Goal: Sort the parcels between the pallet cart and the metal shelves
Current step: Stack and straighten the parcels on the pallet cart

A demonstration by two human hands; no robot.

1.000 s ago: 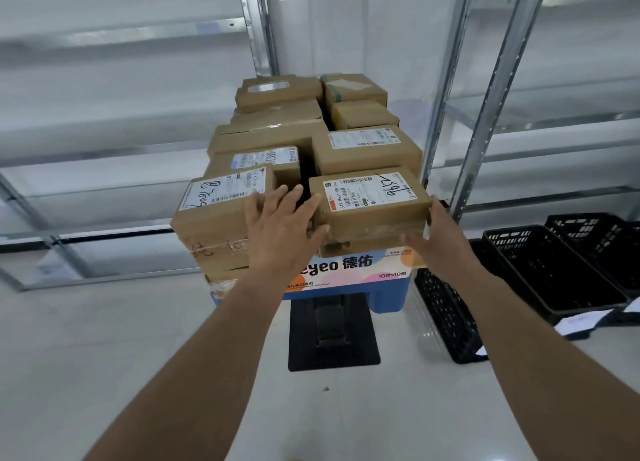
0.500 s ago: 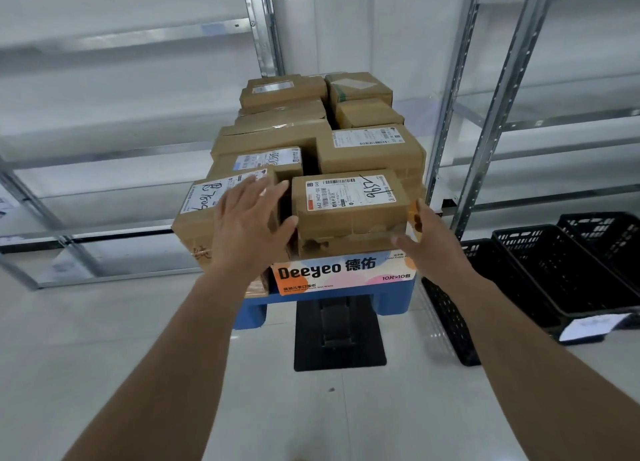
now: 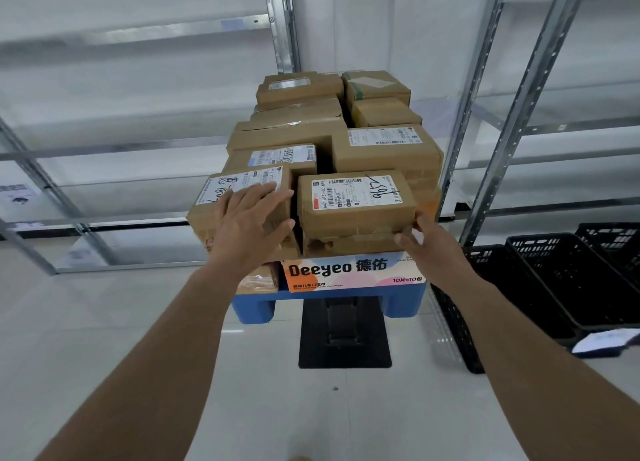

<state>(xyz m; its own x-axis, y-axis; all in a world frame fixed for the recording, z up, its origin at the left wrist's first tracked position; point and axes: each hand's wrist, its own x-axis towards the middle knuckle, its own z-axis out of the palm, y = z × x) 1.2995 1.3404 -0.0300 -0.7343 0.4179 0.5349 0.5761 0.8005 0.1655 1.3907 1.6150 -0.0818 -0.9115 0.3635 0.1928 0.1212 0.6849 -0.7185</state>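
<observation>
Since half a second before, the left hand (image 3: 247, 226) had slid off the gap between the two front parcels and lay farther left, and the right hand (image 3: 427, 242) had closed in on the right front parcel's corner; the stack sat slightly higher in the frame.

Nearest, both bare forearms reached up from the bottom corners toward the middle of the frame. The left hand lay flat with fingers spread and straight over the top and front face of the left box (image 3: 221, 214), its fingertips covering the lower edge of that box's white label. The right hand touched the lower right corner of the right box (image 3: 356, 207), thumb against the front face near the bottom edge; its other fingers were hidden behind the box, so I could not tell whether they curled round it. That box, labelled with handwritten black figures, sat just beside the left hand's fingertips, a dark gap between the two boxes.

Under them lay an orange-and-white carton (image 3: 349, 270) printed "Deeyeo", on a blue pallet (image 3: 254, 308) over a black base (image 3: 344, 336). More brown parcels (image 3: 384, 149) were stacked behind, toward the centre top.

At the right edge stood black crates (image 3: 561, 277) on the floor, a white paper (image 3: 602, 343) on one rim. Metal shelves (image 3: 519, 114) rose behind and on both sides.
</observation>
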